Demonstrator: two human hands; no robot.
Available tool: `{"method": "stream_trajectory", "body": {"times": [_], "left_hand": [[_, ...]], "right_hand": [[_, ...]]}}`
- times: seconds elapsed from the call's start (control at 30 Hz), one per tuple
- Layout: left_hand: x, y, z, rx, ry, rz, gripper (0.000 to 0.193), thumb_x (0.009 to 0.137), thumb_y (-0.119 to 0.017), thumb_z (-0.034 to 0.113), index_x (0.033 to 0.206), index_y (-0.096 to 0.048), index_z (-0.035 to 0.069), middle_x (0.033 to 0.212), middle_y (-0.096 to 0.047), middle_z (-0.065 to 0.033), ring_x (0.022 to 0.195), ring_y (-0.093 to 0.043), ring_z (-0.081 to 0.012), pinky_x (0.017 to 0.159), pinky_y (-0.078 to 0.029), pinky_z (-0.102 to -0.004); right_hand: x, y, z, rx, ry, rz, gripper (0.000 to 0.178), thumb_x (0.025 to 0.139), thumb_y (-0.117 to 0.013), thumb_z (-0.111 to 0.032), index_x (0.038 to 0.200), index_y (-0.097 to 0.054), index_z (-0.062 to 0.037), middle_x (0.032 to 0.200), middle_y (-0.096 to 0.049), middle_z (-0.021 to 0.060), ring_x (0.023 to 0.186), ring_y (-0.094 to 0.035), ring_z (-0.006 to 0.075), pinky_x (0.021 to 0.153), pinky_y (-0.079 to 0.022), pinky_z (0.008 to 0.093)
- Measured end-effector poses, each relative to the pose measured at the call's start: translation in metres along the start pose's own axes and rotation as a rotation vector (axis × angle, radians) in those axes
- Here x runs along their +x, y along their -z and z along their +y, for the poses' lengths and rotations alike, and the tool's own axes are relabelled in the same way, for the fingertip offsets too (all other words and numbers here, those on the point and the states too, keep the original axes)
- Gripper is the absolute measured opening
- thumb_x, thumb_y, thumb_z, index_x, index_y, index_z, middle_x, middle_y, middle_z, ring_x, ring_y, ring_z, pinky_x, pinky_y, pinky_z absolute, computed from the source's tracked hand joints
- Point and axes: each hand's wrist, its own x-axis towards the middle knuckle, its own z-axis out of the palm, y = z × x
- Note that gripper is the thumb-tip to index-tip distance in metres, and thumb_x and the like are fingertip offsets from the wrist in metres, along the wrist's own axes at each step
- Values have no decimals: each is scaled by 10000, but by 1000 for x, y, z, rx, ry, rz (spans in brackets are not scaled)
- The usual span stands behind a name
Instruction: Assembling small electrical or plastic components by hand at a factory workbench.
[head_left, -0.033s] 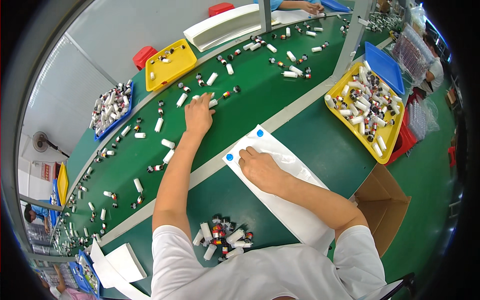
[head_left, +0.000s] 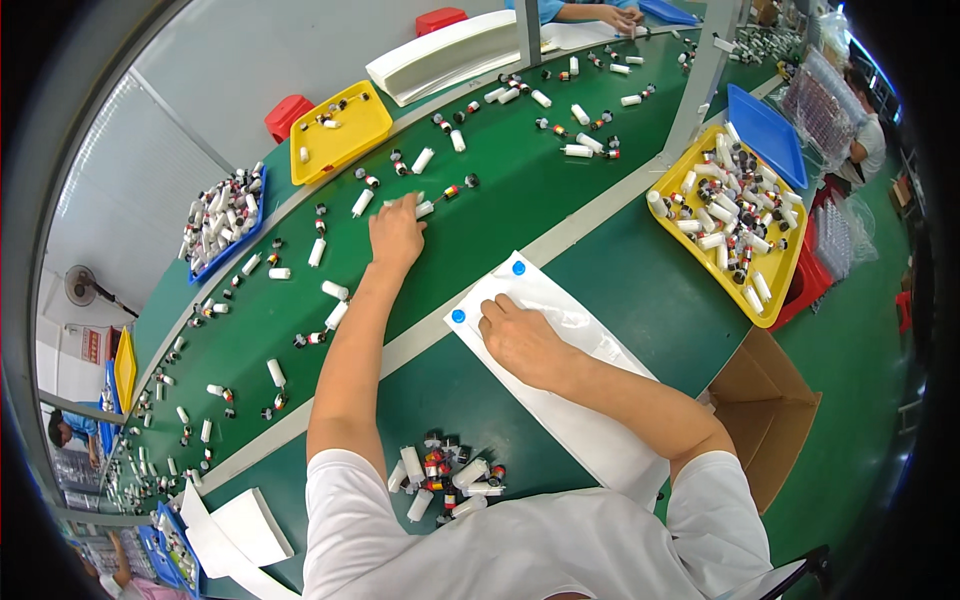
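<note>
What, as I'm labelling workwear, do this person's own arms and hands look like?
Both arms wear short, loose, plain white sleeves. Below them the forearms are bare, with no watch or bracelet visible. The left hand and right hand are ungloved.

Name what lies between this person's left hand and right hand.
In the head view, from left hand to right hand: green surface, then a pale strip, then the far end of the white sheet.

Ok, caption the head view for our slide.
Left hand among white cylinders on green surface, right hand over white sheet.
</note>
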Motion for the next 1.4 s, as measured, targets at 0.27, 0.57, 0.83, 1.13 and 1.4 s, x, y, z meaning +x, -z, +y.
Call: {"method": "stream_trajectory", "body": {"times": [0.27, 0.57, 0.83, 1.13, 1.4], "left_hand": [[-9, 92, 83, -361, 20, -44, 266, 773, -691, 63, 1029, -630, 24, 958, -640, -150, 880, -639, -349, 768, -511, -444], [-60, 144, 164, -908, 16, -17, 421, 868, -686, 49, 1249, -522, -24, 1088, -654, -157, 993, -642, -297, 871, -491, -350], [-72, 130, 175, -1846, 351, -503, 379, 906, -594, -65, 1276, -537, -2, 1150, -655, -92, 1112, -594, -162, 992, -439, -323], [-73, 124, 169, -1179, 33, -191, 244, 749, -792, 2, 940, -642, 28, 1049, -664, -47, 954, -607, -124, 856, -487, -306], [-80, 132, 162, -1225, 283, -305, 225, 804, -745, -4, 971, -596, 14, 951, -690, -64, 808, -660, -124, 703, -500, -223]], "right_hand": [[-32, 18, 56, 1168, -770, 193, 366, 882, -624, -14, 1204, -450, -12, 961, -624, 132, 760, -624, 168, 604, -512, 278], [-22, 98, 22, 1500, -405, 456, 616, 896, -648, 26, 1388, -285, -49, 1158, -625, 163, 889, -617, 142, 747, -512, 278], [-36, 113, 30, 1718, -407, 483, 577, 950, -579, 3, 1405, -230, -52, 1229, -592, 203, 1071, -603, 206, 850, -514, 323], [-39, 97, 14, 1644, -331, 523, 658, 896, -550, 106, 1424, -194, -61, 1170, -544, 155, 1070, -592, 221, 953, -484, 373], [-45, 85, 9, 1336, -173, 440, 747, 858, -465, 157, 1460, -131, -131, 1125, -490, 137, 1026, -568, 222, 933, -471, 414]]}}
